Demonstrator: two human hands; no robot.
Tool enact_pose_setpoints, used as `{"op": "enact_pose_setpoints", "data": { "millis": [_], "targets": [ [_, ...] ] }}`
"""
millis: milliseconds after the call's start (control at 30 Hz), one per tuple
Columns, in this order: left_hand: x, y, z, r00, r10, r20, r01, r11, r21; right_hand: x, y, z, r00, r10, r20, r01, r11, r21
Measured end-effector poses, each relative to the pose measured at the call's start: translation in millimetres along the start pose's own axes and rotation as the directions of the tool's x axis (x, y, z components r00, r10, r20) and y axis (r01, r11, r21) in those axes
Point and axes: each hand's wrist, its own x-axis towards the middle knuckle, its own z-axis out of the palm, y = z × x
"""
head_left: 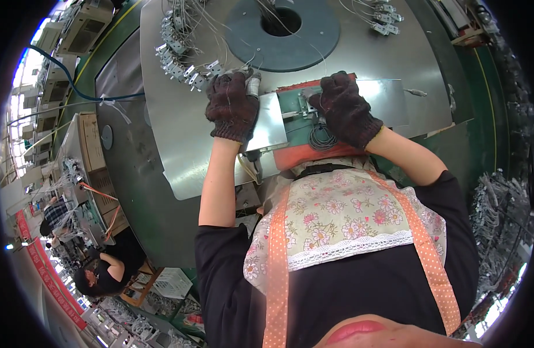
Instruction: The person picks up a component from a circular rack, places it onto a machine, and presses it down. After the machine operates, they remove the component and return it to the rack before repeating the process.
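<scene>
Left hand: the left hand [232, 104], in a dark maroon knitted glove, was curled shut around a small silvery cylindrical metal part [253, 85] at the upper edge of a flat shiny sheet-metal plate [268, 122].
Right hand: the right hand [342, 107], gloved alike, pressed down with fingers bent on a small grey metal bracket piece [307, 100] on the green fixture bed [292, 109]; whether it pinched the piece or only held it down could not be told.
Position of work: both pieces lay at the near edge of the large round grey metal counter [180, 127], just beside each other, with the plate between the hands.
Coiled lead: a thin grey coiled wire [322, 138] sat below the right wrist on a red-orange pad [302, 155].
Handling, cylindrical part: judged light, rigid and smooth, likely to slip in knitted fingers; best gripped round its barrel.
Handling, bracket piece: judged light and stiff, with thin edges; best held by its flat faces.
Handling, wire: judged limp and easily snagged; best lifted by the coil, not pulled.
Nearby stock: a cluster of small white-and-metal connector parts with thin wires [177, 61] lay beyond the left hand.
Surroundings: other seated people [99, 272] worked at far left.
</scene>
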Motion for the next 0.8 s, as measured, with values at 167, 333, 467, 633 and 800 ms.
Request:
{"op": "enact_pose_setpoints", "data": {
  "millis": [167, 333, 467, 633, 800],
  "targets": [
    [-0.5, 12.3, -3.1, 0.972, 0.221, -0.084, -0.216, 0.974, 0.065, -3.4, 1.7, 8.3, 0.936, 0.099, 0.339, -0.112, 0.993, 0.020],
    [-16.5, 41.3, -1.3, 0.953, 0.280, 0.115, -0.273, 0.959, -0.069, -13.4, -7.7, 16.8, 0.980, 0.147, 0.131, -0.176, 0.954, 0.243],
    [-19.4, 81.7, 10.7, 0.805, 0.509, 0.303, -0.508, 0.857, -0.088, -17.3, -7.9, 17.3, 0.950, 0.214, 0.228, -0.292, 0.869, 0.399],
    [-31.1, 94.7, 36.5, 0.797, 0.444, 0.409, -0.418, 0.895, -0.157, -19.2, 6.3, 0.6, 0.983, 0.140, 0.121, -0.181, 0.857, 0.482],
    [-31.8, 101.0, 33.3, 0.852, 0.399, 0.338, -0.376, 0.917, -0.135, -13.4, 54.2, 4.1, 0.956, -0.057, 0.289, -0.156, 0.734, 0.661]
  ]
}}
